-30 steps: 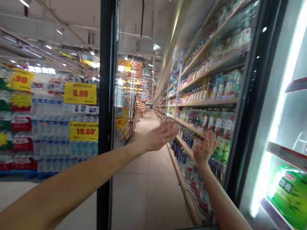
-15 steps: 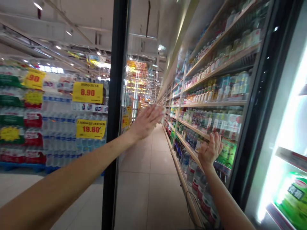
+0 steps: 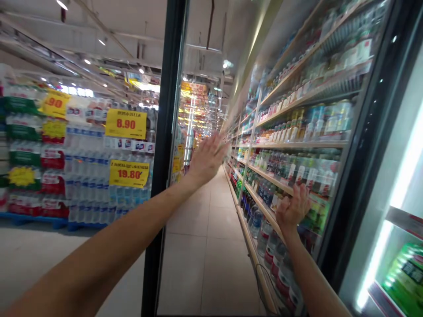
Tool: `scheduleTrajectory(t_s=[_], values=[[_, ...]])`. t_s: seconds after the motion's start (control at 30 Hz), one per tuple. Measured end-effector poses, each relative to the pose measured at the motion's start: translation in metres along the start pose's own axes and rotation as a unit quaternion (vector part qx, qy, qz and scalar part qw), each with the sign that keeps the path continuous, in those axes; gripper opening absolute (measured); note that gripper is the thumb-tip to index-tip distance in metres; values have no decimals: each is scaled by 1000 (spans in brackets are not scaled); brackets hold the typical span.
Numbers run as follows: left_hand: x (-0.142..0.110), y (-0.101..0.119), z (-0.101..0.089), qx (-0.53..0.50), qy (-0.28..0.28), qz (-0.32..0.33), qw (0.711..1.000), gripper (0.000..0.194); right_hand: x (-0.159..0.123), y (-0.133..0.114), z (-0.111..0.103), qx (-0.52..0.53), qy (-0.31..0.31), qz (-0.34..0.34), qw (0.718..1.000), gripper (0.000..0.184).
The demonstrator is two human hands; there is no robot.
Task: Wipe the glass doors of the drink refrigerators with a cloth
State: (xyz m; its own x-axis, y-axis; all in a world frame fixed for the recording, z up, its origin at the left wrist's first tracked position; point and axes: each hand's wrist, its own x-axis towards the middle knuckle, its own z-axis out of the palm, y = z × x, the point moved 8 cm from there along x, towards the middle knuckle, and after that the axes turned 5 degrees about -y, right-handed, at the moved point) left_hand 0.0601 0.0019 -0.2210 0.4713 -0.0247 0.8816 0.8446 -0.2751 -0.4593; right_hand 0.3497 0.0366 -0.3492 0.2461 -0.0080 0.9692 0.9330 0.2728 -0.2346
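Note:
My left hand [image 3: 207, 159] reaches far forward, its palm laid flat on the glass door [image 3: 188, 268]. Under and beyond its blurred fingertips shows a pale, crumpled cloth [image 3: 227, 152], mostly hidden by the hand. Lower and to the right, my right hand [image 3: 292, 208] is raised against the same pane, fingers apart and a little bent, with nothing seen in it. A black door frame [image 3: 165, 132] runs upright behind my left forearm.
Bottle-filled shelves [image 3: 297, 144] run away to the right. Packed bottles [image 3: 86, 176] with yellow price signs [image 3: 126, 123] stand at left. A second black frame [image 3: 366, 145] and a lit cooler with a green package [image 3: 406, 273] lie at far right. A cable [image 3: 261, 281] hangs low.
My left hand has shifted slightly upward and left over the glass. The view has turned a little, so the door frame and stacked bottles sit farther right. My right hand stays at the pane.

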Motion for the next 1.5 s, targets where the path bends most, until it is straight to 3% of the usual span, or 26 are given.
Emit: scheduleTrajectory(t_s=[0.07,0.13,0.2,0.3,0.37,0.43,0.5,0.57,0.6,0.63,0.7,0.77,0.83,0.9,0.93,0.97,1.03,1.1,1.13,1.17,1.2,1.3,1.33,1.37,1.43,1.5], values=[[4,-28,-10,1,62,-75,995,45,0,0,1,1,-3,0,1000,48],[-4,-24,-10,-9,62,-63,996,48,-1,1,2,2,-6,0,1000,48],[-22,11,0,-23,-1,39,999,48,-1,1,2,-1,-8,3,1000,48],[-55,70,15,-46,-112,223,967,44,-1,-3,2,-7,-26,-14,1000,49],[-59,81,17,-56,-141,285,947,45,-2,-13,2,-8,-44,-55,997,50],[-41,61,15,-49,-121,228,965,46,-5,-24,2,-5,-56,-94,994,50],[-23,29,10,-30,-81,96,992,46,-10,-34,3,-3,-62,-113,992,50],[-29,24,10,-28,-70,50,996,44,-17,-41,5,-4,-74,-116,991,51],[-40,37,12,-37,-81,81,993,43,-21,-44,7,-4,-80,-112,990,51],[-56,59,16,-57,-110,157,980,43,-24,-46,8,-5,-84,-109,990,51],[-97,102,21,-103,-165,320,927,40,-30,-49,10,-7,-92,-109,990,51],[-119,118,20,-111,-183,392,895,40,-33,-51,10,-7,-91,-117,989,50],[-105,103,19,-93,-165,345,919,44,-34,-50,10,-4,-91,-122,988,50],[-75,67,15,-61,-124,204,969,50,-34,-48,10,-1,-95,-113,989,49],[-64,48,11,-42,-96,128,986,50,-33,-46,11,-1,-98,-106,989,49],[-60,38,9,-29,-94,95,991,49,-33,-45,11,-1,-103,-100,990,49],[-70,47,9,-36,-119,164,979,44,-33,-45,12,-2,-107,-93,990,48],[-97,73,8,-75,-167,324,928,41,-32,-46,12,-1,-108,-96,990,48],[-109,79,7,-92,-186,375,903,40,-32,-47,11,0,-107,-100,989,48],[-113,78,6,-100,-194,384,897,40,-32,-48,11,1,-104,-103,989,48],[-108,70,6,-98,-188,350,912,41,-32,-49,10,3,-101,-104,989,47],[-81,22,-1,-62,-114,131,983,47,-32,-47,10,3,-100,-96,990,48],[-78,14,-4,-55,-96,92,990,47,-33,-47,10,4,-101,-91,991,48],[-81,15,-4,-55,-98,99,989,47,-33,-47,11,4,-103,-88,991,48],[-98,41,0,-76,-151,231,958,43,-33,-47,11,6,-105,-88,991,48],[-120,67,2,-97,-205,373,900,39,-32,-48,10,7,-102,-97,990,48]])
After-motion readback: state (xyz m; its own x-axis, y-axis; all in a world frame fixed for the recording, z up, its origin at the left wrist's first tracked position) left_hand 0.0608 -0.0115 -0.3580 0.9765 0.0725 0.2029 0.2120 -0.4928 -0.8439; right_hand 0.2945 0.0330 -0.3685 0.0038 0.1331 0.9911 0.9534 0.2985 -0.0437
